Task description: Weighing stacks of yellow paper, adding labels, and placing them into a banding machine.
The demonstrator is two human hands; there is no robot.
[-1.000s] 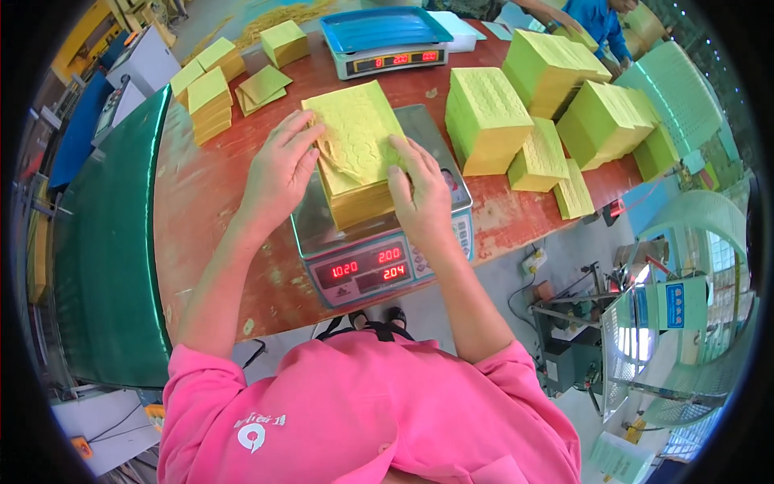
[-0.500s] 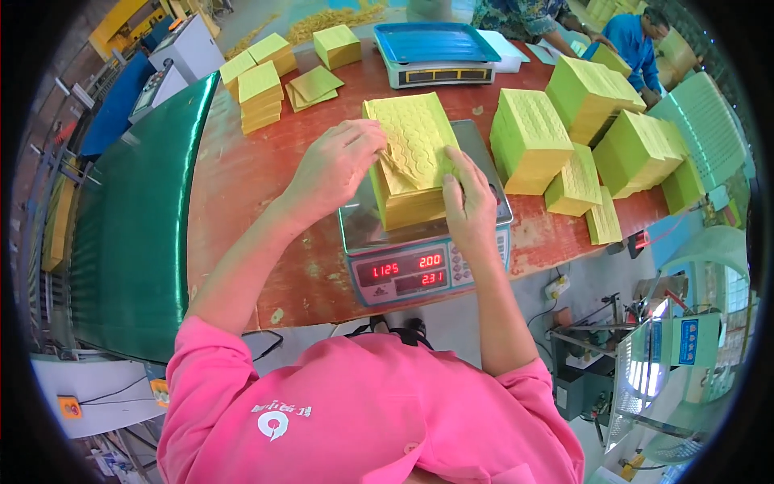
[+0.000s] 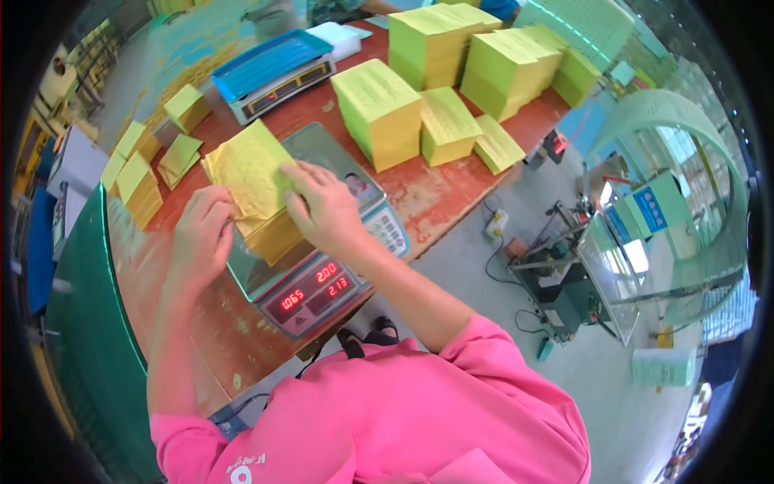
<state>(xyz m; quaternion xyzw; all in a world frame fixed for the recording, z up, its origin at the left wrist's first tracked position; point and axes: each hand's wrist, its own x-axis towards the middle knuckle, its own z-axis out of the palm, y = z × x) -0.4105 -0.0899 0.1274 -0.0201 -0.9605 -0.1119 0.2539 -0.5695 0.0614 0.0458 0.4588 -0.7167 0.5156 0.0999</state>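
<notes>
Loosely spread, the right hand (image 3: 328, 210) rests against the yellow paper stack (image 3: 274, 238) on the digital scale (image 3: 310, 295), while the left hand (image 3: 201, 231) curls at the stack's opposite edge, pinch unclear, where uneven pressing could skew the rumpled top sheets (image 3: 251, 165).

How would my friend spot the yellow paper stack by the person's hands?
Find the red table, then the silver-topped scale with glowing red digits at its near edge. The yellow paper stack sits on that scale, with the left hand and right hand at its sides. Other yellow stacks stand directly on the table.
</notes>
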